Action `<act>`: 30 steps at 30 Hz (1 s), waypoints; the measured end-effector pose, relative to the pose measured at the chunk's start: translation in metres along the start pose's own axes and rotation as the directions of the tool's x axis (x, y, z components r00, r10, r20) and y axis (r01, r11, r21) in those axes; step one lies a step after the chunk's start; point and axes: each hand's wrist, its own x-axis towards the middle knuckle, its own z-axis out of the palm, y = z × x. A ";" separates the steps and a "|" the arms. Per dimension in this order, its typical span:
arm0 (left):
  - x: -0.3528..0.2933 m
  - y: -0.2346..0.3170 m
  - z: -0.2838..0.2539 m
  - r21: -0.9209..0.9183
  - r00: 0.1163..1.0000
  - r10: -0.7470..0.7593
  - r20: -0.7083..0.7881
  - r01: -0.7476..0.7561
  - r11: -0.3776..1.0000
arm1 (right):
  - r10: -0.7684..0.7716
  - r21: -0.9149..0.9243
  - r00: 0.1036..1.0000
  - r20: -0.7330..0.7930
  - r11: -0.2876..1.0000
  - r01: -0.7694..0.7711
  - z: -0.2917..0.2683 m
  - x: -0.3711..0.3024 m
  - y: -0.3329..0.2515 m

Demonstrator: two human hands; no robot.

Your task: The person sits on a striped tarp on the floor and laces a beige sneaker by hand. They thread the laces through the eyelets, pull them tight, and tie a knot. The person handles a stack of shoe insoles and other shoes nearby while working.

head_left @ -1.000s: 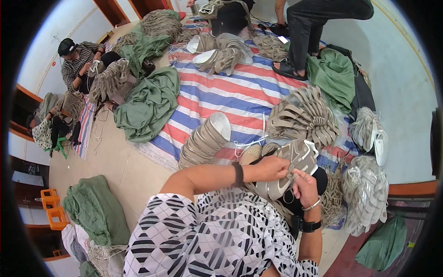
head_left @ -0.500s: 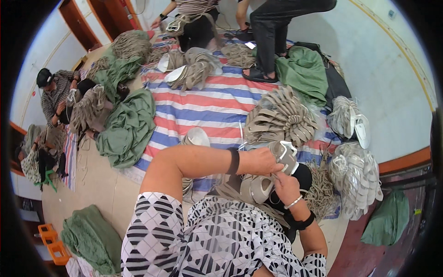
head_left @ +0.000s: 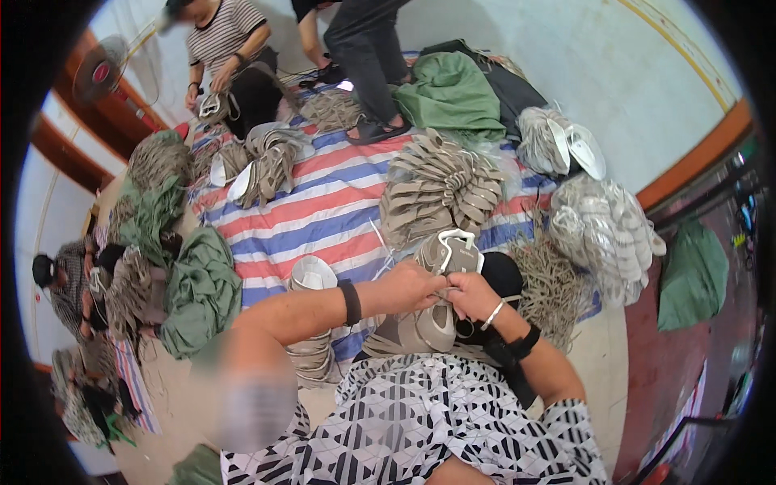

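Observation:
My left hand [head_left: 411, 288] and my right hand [head_left: 475, 297] meet fingertip to fingertip over my lap, both closed. They pinch what looks like a thin beige shoelace, mostly hidden by the fingers. Just beyond them is a beige shoe upper [head_left: 454, 257] with a white-edged opening, partly covered by my left hand. Below my fingers a second beige upper [head_left: 435, 326] rests against my legs. Left of my left forearm stands a stack of nested uppers [head_left: 313, 275] with pale insides.
A large fanned pile of beige uppers [head_left: 440, 190] lies ahead on the striped sheet [head_left: 303, 218]. To the right are loose laces [head_left: 554, 283] and plastic-wrapped uppers [head_left: 602, 230]. Green sacks [head_left: 202, 283] lie about. A co-worker [head_left: 230, 48] sits far left; another person's legs [head_left: 368, 65] stand beyond.
The view has swung to the right, so surroundings sit further left. My two hands stay together at the shoe upper, which now appears more upright.

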 end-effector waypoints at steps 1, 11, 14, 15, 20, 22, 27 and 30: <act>-0.004 -0.003 0.006 0.006 0.998 0.034 -0.053 -0.034 0.999 | 0.078 0.102 0.995 0.055 0.991 -0.083 -0.002 0.001 0.000; -0.013 -0.007 0.020 0.016 0.971 0.133 -0.199 -0.133 0.991 | 0.244 0.075 0.969 -0.042 0.968 -0.241 0.012 0.014 -0.005; -0.012 -0.009 0.022 0.000 0.966 0.099 -0.237 -0.102 0.995 | 0.222 0.344 0.956 -0.194 0.928 -0.146 0.021 0.011 0.001; -0.012 -0.008 0.023 -0.009 0.962 0.077 -0.260 -0.082 0.997 | 0.205 0.440 0.943 -0.263 0.895 -0.072 0.022 0.012 0.003; -0.005 -0.004 0.020 -0.081 0.986 -0.040 -0.161 0.027 0.996 | 0.015 0.310 0.956 -0.294 0.947 0.080 -0.047 0.009 0.021; -0.008 -0.004 0.012 -0.103 0.995 -0.069 -0.073 0.061 0.993 | 0.081 0.294 0.994 -0.069 0.954 -0.057 -0.038 -0.003 0.001; -0.010 -0.003 0.022 -0.040 0.959 -0.254 0.123 0.261 0.965 | -0.378 -0.408 0.885 -0.271 0.878 0.250 0.010 0.013 0.022; -0.018 -0.004 0.032 -0.122 0.979 -0.202 0.014 0.203 0.972 | -0.323 -0.504 0.935 -0.147 0.838 0.210 0.018 0.011 0.017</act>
